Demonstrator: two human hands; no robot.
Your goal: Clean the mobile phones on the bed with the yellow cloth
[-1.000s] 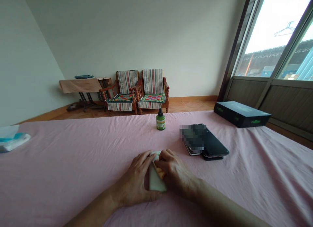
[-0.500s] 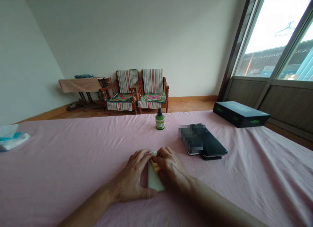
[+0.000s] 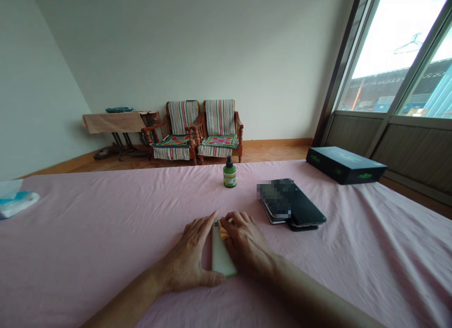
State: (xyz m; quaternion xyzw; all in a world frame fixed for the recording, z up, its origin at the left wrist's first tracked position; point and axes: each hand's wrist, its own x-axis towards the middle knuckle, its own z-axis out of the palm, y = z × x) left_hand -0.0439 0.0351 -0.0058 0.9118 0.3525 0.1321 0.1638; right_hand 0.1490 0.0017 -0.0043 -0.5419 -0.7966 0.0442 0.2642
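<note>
A pale green-white smartphone (image 3: 222, 257) lies on the pink cloth with its camera corner uppermost and away from me. My left hand (image 3: 189, 255) braces it, the thumb along its near edge and the fingers stretched beside its far left corner. In the closed fingers of my right hand (image 3: 247, 241) is a bunched orange-yellow cloth (image 3: 223, 232), pressed on the far right part of the phone. That hand covers the phone's right edge and some of the cloth. A green bottle (image 3: 230, 174) with a black cap stands upright beyond both hands.
Dark flat devices (image 3: 306, 206), partly pixelated, lie stacked to the right. A black box (image 3: 344, 165) sits at the far right corner of the pink-covered surface (image 3: 116, 224). A tissue pack (image 3: 17, 203) is at the left edge. Two wooden chairs (image 3: 219, 123) stand beyond.
My left fingers have straightened and drawn off the phone's far left corner, so its camera spots now show. My right hand has shifted only slightly with the cloth. The view has moved a little.
</note>
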